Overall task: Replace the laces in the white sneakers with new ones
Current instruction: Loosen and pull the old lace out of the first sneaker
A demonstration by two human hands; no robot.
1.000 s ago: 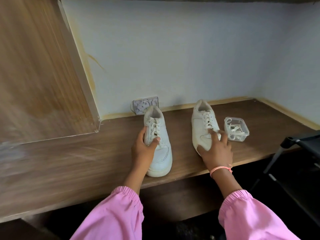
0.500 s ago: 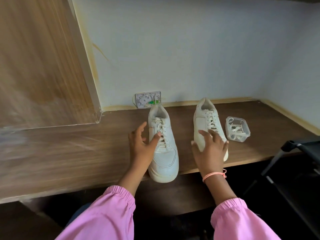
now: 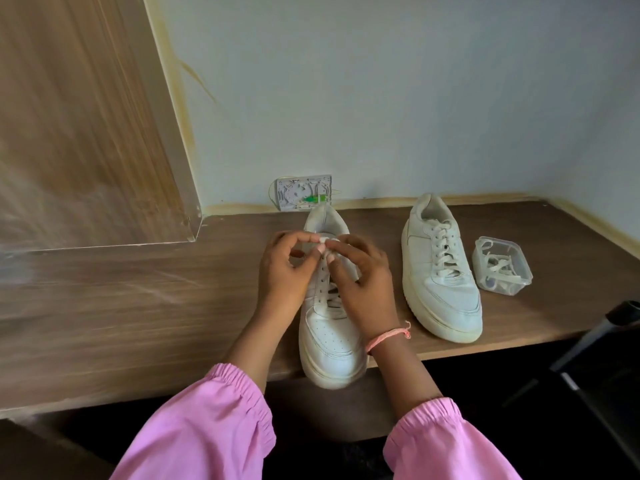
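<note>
Pinching lace (image 3: 323,241), both hands' fingers (image 3: 320,251), atop sneaker (image 3: 330,337)

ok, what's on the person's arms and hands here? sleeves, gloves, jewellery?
Both arms wear loose pink sleeves with gathered elastic cuffs: left sleeve, right sleeve. The left hand and right hand are bare, with no gloves or rings visible. The right wrist has a thin pink thread bracelet with a loose knotted end.

At centre frame the left hand (image 3: 282,271) and right hand (image 3: 360,275) pinch the lace (image 3: 323,241) atop the near sneaker (image 3: 329,341), whose toe overhangs the wooden shelf (image 3: 138,306). Right of it stand the second sneaker (image 3: 440,271) and a clear tub (image 3: 502,265) of laces.
</note>
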